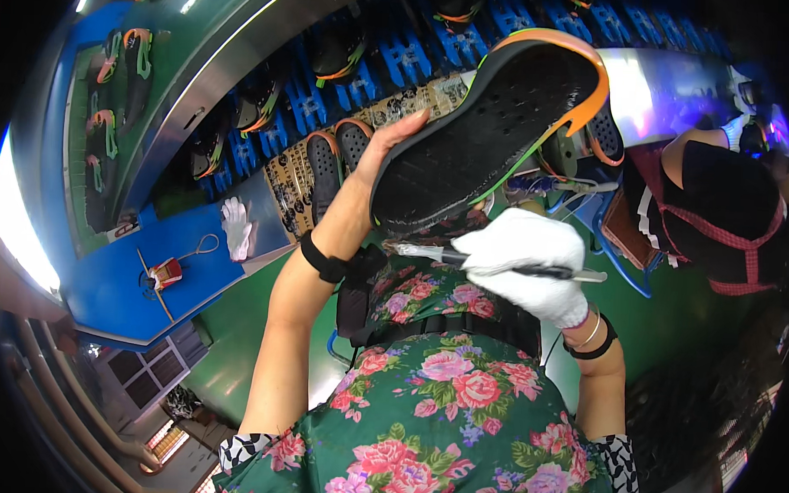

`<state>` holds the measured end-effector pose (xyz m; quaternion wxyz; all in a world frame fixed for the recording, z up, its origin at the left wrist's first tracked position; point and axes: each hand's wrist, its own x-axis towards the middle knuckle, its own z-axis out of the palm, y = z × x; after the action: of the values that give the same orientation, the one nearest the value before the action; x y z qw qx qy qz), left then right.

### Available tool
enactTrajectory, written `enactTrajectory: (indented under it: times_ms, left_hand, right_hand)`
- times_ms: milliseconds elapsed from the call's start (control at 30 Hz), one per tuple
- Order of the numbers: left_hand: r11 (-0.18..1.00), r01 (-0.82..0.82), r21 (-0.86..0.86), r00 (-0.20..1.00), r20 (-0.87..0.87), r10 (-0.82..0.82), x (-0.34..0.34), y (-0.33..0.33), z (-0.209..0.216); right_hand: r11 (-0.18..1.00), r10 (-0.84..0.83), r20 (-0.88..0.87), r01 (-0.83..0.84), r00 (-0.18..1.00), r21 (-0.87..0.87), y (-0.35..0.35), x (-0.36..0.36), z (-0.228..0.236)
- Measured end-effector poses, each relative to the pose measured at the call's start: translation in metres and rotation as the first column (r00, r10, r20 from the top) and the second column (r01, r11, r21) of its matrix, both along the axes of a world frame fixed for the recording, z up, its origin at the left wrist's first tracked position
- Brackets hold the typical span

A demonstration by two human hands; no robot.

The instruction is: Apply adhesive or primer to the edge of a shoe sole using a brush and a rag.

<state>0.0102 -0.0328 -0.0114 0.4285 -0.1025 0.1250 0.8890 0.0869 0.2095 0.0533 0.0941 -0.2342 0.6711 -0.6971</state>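
Black shoe (494, 133), edged in orange and green, raised in front of the flowered apron (423, 413). The bare left hand (394, 146) grips its side, most fingers hidden behind; the gloved right hand (524, 258) clasps a brush (442, 255), bristles close to the shoe's lower end, contact uncertain. Probable faults: a one-sided hold could let the shoe twist under brush pressure; an overloaded brush could drip onto the apron. Containers: at right, a brown, box-like object (631, 230) within a blue frame, contents indiscernible.
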Motion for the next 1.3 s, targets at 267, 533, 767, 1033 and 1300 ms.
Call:
enactTrajectory:
  times_ms: [267,533,767,1033,1300]
  left_hand:
    - [0.997,-0.078,0.008,0.982,0.175,0.075,0.037,0.021,-0.008]
    - [0.971,-0.239,0.02,0.966,0.11,0.235,0.043,0.007,-0.004]
    - [0.942,-0.326,0.083,0.778,-0.543,0.317,0.009,-0.059,0.046]
    - [0.604,-0.654,0.456,0.604,-0.166,0.78,-0.158,-0.138,0.1]
    - [0.704,-0.69,0.167,0.672,-0.214,0.709,-0.187,-0.002,0.103]
  right_hand:
    - [0.908,-0.263,-0.364,0.356,0.893,0.219,0.018,-0.05,0.002]
    - [0.967,-0.115,-0.409,0.197,0.905,0.163,-0.003,-0.039,0.027]
    - [0.862,-0.361,0.28,0.432,0.89,-0.263,0.014,-0.018,0.035]
    - [0.882,-0.313,0.501,0.443,0.807,-0.162,-0.017,-0.018,-0.032]
    - [0.866,-0.223,0.64,0.451,0.736,-0.216,-0.018,-0.013,-0.072]
